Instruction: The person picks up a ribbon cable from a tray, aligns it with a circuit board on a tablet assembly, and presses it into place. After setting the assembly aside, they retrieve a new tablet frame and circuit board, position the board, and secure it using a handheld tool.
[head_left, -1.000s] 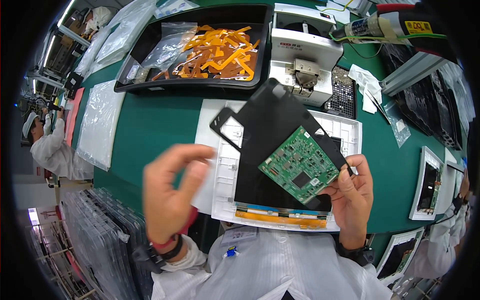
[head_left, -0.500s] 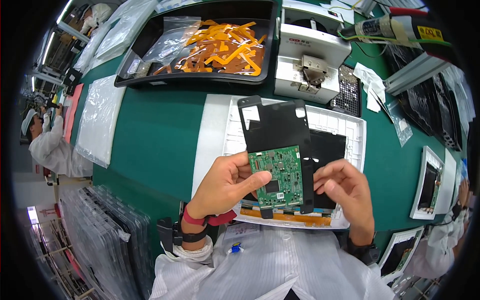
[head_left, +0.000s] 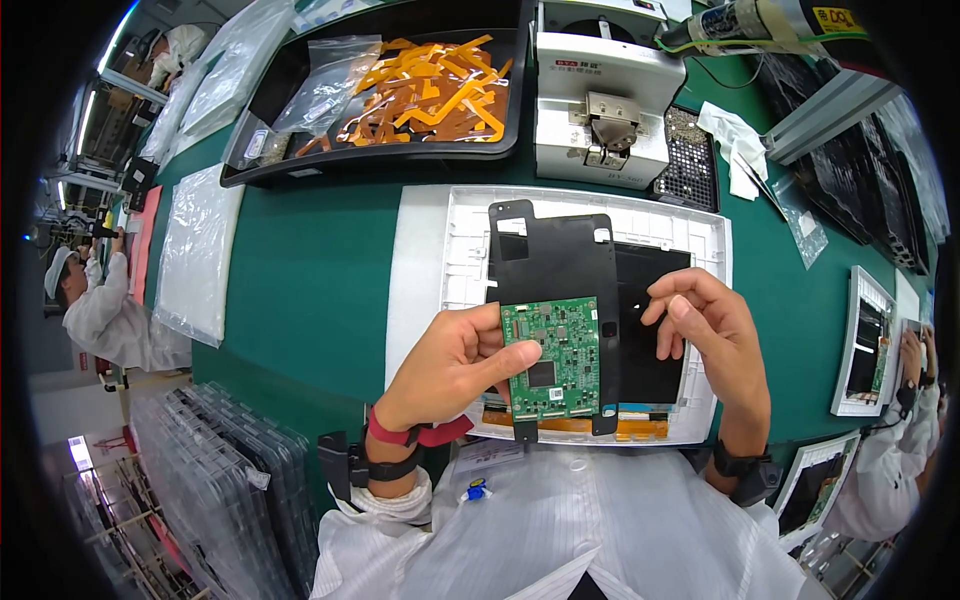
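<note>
My left hand (head_left: 450,365) is closed on a green circuit board (head_left: 572,345), its thumb pressing on the board's left part. Under the board lies a flat black insulating sheet (head_left: 560,265) with cut-outs at its upper corners; it reaches beyond the board at top and right. Both are held above a white frame (head_left: 712,235) with a dark display panel (head_left: 655,375) in it. An orange flex strip (head_left: 642,428) runs along the frame's near edge. To the right of the sheet, my right hand (head_left: 722,330) hovers apart from it, fingers loosely bent and nothing visible in them.
A black tray (head_left: 400,158) of orange flex cables and a clear bag stands at the far left. Beside it is a white machine (head_left: 610,75), then a black grid tray (head_left: 685,165), a white cloth (head_left: 732,140) and tweezers (head_left: 758,182). Wrapped sheets (head_left: 198,255) lie left. Co-workers sit at both sides.
My right hand has come away from the black sheet's right edge, moving right and up. The board and sheet have tilted slightly in my left hand. The view has shifted a little.
</note>
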